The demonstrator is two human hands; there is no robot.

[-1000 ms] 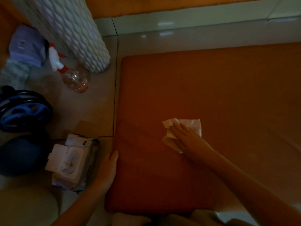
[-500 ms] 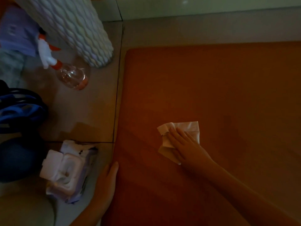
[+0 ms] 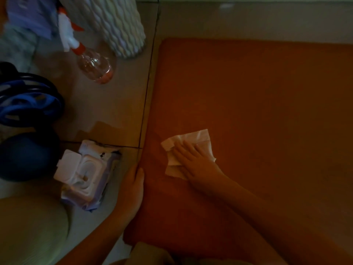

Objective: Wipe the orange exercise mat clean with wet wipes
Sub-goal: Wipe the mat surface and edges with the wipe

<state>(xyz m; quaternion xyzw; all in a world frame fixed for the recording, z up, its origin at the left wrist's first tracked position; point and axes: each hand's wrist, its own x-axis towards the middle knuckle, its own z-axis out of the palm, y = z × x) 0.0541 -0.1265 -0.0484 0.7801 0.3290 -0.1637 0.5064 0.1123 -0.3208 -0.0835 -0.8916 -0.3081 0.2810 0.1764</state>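
In the head view, the right hand (image 3: 193,159) and the wet wipe (image 3: 198,136) have slid left since a second ago, closer to the left edge of the orange mat (image 3: 257,102). The hand lies flat, fingers straight, pressing the wipe down. The left hand (image 3: 132,186) rests open along that edge. Wiping looks mid-course: the near-left part is being covered, while the far and right stretches probably remain, though the dim light hides any damp trace.

The floor (image 3: 114,111) is of pale tiles. An orange mat (image 3: 267,92) lies flat on it and covers its right part. Just beside the mat's left edge lies a wipes pack (image 3: 86,176), its lid open. Farther off are a spray bottle (image 3: 93,69) and a white ribbed cylinder (image 3: 118,25). At the left are a dark ball (image 3: 26,155) and blue rings (image 3: 24,100).
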